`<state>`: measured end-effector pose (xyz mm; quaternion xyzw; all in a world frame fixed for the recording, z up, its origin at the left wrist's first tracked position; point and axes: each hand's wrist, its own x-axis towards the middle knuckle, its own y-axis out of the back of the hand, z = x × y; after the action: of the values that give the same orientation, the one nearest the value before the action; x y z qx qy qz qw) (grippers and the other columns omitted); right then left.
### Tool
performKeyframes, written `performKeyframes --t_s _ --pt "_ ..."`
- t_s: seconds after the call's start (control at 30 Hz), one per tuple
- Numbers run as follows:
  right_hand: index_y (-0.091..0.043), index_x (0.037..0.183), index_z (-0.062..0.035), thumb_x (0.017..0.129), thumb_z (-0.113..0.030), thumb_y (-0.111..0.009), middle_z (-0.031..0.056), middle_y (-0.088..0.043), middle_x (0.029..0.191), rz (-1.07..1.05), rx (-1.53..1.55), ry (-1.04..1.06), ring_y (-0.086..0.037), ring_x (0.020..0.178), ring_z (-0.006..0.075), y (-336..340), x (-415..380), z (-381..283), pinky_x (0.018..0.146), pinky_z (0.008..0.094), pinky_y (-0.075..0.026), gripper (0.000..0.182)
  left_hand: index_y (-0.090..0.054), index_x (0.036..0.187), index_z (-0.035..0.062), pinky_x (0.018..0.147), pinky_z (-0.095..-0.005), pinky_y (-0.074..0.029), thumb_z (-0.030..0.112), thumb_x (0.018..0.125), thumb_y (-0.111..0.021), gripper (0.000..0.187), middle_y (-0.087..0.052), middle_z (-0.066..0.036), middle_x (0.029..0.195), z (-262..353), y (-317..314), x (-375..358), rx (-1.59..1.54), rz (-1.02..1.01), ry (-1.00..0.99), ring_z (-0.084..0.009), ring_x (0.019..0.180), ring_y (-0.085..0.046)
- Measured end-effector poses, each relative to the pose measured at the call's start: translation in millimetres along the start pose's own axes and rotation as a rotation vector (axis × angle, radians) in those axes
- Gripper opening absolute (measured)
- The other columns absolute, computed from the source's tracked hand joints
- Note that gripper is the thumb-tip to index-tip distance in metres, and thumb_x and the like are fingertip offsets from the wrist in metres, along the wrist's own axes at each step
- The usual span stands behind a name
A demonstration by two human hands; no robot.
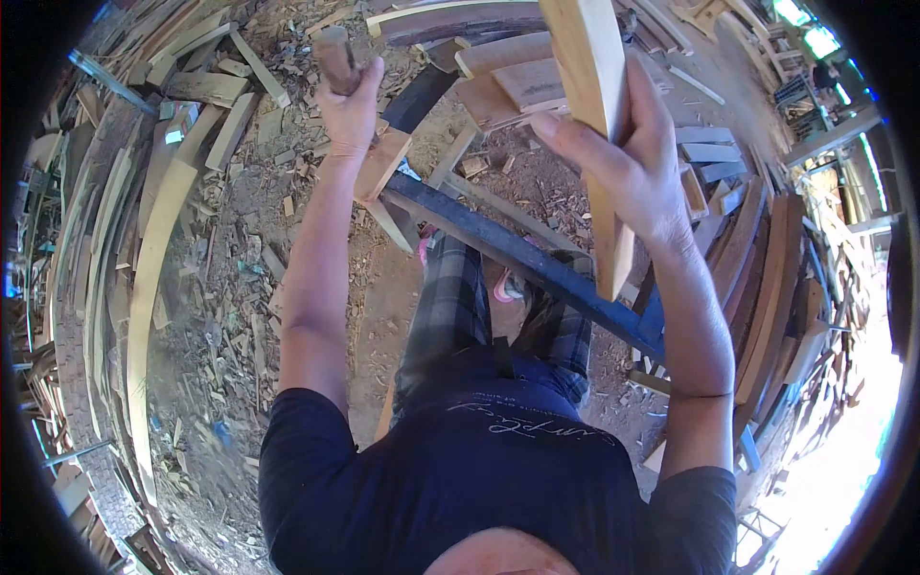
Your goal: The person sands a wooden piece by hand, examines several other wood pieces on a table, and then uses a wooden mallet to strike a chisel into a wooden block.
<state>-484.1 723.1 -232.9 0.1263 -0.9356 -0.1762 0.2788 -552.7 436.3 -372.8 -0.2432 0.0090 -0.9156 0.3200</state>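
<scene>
My left hand (350,117) is closed round a short brown wooden handle (334,59), whose blunt end points up and away from me; whatever lies below the fist is hidden. On the right, my right hand (637,163) grips a long pale wooden piece (592,77) between thumb and fingers, holding it upright in the air. Below both hands, a dark beam (508,244) runs slantwise in front of my legs. A wooden block (383,165) sits at the beam's left end, close to my left wrist.
Curved boards (158,240) lie stacked along the left side. More planks (767,307) are piled on the right. Flat boards (522,77) lie beyond the beam. Wood chips and scraps cover the ground (230,316).
</scene>
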Motion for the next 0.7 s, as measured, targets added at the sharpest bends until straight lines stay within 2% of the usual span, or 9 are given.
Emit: performKeyframes --t_s 0.17,0.23,0.27,0.3,0.37,0.47,0.57,0.6,0.7 --pt "-0.056 0.116 -0.0035 0.077 -0.03 -0.075 0.0042 -0.063 0.083 -0.015 -0.117 0.043 -0.063 0.072 0.0128 21 34 -50 0.063 0.0243 -0.05 0.051 -0.053 0.062 0.0094 0.051 -0.0227 -0.036 0.016 0.082 -0.077 0.032 -0.051 0.008 0.061 -8 1 -6 -0.048 -0.028 -0.046 -0.0027 0.054 -0.044" --pt "-0.038 0.132 0.0082 0.077 -0.027 -0.075 0.015 -0.058 0.105 -0.131 0.075 0.359 -0.064 0.088 0.0212 30 40 -79 0.071 0.0362 -0.059 0.075 -0.052 0.064 0.0096 0.051 -0.0214 -0.035 0.012 0.083 -0.075 0.03 -0.05 0.008 0.061 8 0 -12 -0.17 0.017 0.028 -0.002 0.055 -0.043" --pt "-0.036 0.133 0.0089 0.076 -0.03 -0.076 0.017 -0.059 0.103 0.333 0.288 0.405 -0.064 0.094 0.0222 -13 40 -106 0.074 0.0349 -0.059 0.08 -0.052 0.068 0.0094 0.051 -0.0205 -0.034 0.009 0.083 -0.074 0.027 -0.049 0.008 0.061 1 3 -7 -0.175 0.015 -0.052 -0.0016 0.055 -0.042" --pt "-0.036 0.133 0.0089 0.076 -0.03 -0.076 0.017 -0.059 0.103 0.33 0.289 0.405 -0.064 0.094 0.0222 -14 41 -105 0.074 0.0349 -0.059 0.08 -0.052 0.068 0.0094 0.051 -0.0205 -0.034 0.009 0.083 -0.074 0.027 -0.049 0.008 0.061 2 4 -4 -0.175 0.019 -0.052 -0.0016 0.055 -0.042" --pt "-0.036 0.132 0.0102 0.074 -0.031 -0.077 0.0179 -0.06 0.099 0.266 -0.026 0.364 -0.063 0.093 0.0217 -12 41 -100 0.072 0.0322 -0.059 0.083 -0.052 0.07 0.0089 0.051 -0.0203 -0.035 0.008 0.083 -0.074 0.026 -0.05 0.007 0.063 5 7 1 -0.17 0.015 -0.117 -0.0015 0.056 -0.042" --pt "-0.036 0.132 0.0101 0.077 -0.026 -0.076 0.0186 -0.061 0.097 -0.043 0.226 0.205 -0.065 0.091 0.0215 16 38 -82 0.074 0.0324 -0.058 0.077 -0.052 0.069 0.0083 0.053 -0.0204 -0.036 0.009 0.082 -0.075 0.027 -0.051 0.007 0.064 0 5 6 -0.194 0.024 -0.099 -0.0022 0.058 -0.044" --pt "-0.037 0.13 0.0098 0.08 -0.018 -0.073 0.019 -0.061 0.099 -0.141 0.234 0.23 -0.066 0.087 0.0212 12 37 -65 0.075 0.0342 -0.058 0.067 -0.053 0.068 0.0076 0.056 -0.0215 -0.038 0.011 0.081 -0.076 0.027 -0.052 0.006 0.066 -5 3 9 -0.153 0.048 -0.13 -0.0034 0.06 -0.046" --pt "-0.037 0.128 0.0091 0.084 -0.01 -0.069 0.0177 -0.061 0.097 -0.178 0.528 0.136 -0.067 0.082 0.0205 12 36 -59 0.076 0.0345 -0.059 0.058 -0.053 0.068 0.0076 0.056 -0.0215 -0.038 0.011 0.081 -0.076 0.027 -0.052 0.006 0.066 -5 3 9 -0.155 0.047 -0.129 -0.0034 0.06 -0.046" --pt "-0.036 0.128 0.0092 0.084 -0.008 -0.069 0.0173 -0.062 0.098 -0.125 0.26 0.191 -0.067 0.081 0.0196 6 42 -43 0.078 0.0347 -0.059 0.058 -0.055 0.069 0.0069 0.057 -0.0225 -0.04 0.014 0.081 -0.077 0.026 -0.053 0.005 0.066 -6 4 7 -0.14 0.033 -0.102 -0.0043 0.061 -0.046"
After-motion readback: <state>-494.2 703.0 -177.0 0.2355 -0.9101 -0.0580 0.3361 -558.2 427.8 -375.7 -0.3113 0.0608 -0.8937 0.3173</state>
